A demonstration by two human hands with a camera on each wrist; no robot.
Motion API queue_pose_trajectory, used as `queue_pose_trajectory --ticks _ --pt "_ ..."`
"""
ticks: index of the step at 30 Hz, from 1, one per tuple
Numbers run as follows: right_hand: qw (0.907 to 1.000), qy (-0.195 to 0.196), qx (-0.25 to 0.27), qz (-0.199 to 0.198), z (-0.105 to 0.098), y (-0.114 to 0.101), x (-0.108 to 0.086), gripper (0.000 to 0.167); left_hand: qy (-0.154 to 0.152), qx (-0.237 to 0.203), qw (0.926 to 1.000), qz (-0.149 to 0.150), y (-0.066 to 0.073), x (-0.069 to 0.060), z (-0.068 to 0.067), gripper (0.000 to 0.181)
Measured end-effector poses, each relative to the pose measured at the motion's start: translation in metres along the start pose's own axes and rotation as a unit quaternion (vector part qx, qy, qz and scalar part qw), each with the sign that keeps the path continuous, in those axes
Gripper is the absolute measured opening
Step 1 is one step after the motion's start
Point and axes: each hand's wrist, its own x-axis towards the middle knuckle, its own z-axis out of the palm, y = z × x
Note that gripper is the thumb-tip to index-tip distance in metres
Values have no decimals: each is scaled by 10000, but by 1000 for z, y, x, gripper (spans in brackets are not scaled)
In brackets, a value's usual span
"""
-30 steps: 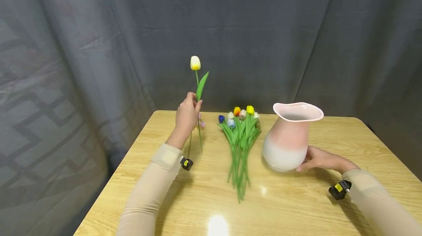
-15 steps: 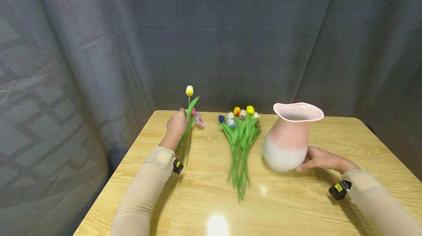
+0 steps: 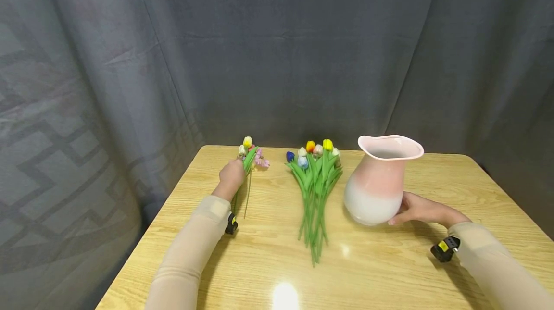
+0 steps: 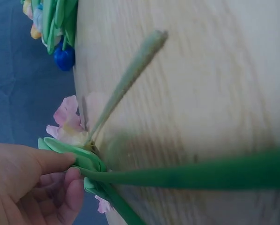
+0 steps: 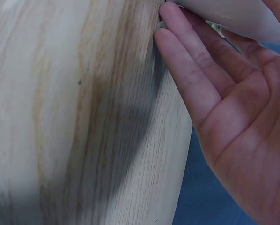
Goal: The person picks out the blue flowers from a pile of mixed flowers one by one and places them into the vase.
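Observation:
In the head view, my left hand (image 3: 231, 174) is low over the table's left side. Thumb and fingers pinch the green stem (image 4: 100, 176) of a white-yellow tulip (image 3: 247, 142), clear in the left wrist view. Its head is among a small group of flowers with a white tulip (image 3: 242, 150) and a pink-petalled flower (image 3: 261, 158). At the right, my right hand (image 3: 426, 209) rests against the lower side of a pink-and-white vase (image 3: 378, 185). Its fingers (image 5: 191, 75) look fairly straight in the right wrist view, touching the vase near its base.
A bunch of tulips (image 3: 318, 190) in several colours lies mid-table, stems toward me. The wooden table (image 3: 368, 271) ends at a grey curtain (image 3: 294, 60) behind. One thin brownish stem (image 3: 248, 199) lies beside my left hand.
My left hand has lowered the white-yellow tulip from upright in the air down to the flowers at the left. The right hand and the vase have stayed put.

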Motion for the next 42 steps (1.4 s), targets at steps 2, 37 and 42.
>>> queue_pose_trajectory --ticks 2,37,42 --pt "10000 -15 10 -11 0 1 0 74 -146 58 9999 -37 0 0 0 18" --pt "10000 -8 -11 49 0 -3 -1 68 -1524 -1329 9480 2459 148 -41 11 28" --pt "10000 14 24 19 1 -3 0 68 -1616 -1826 9512 1893 157 -45 27 32"
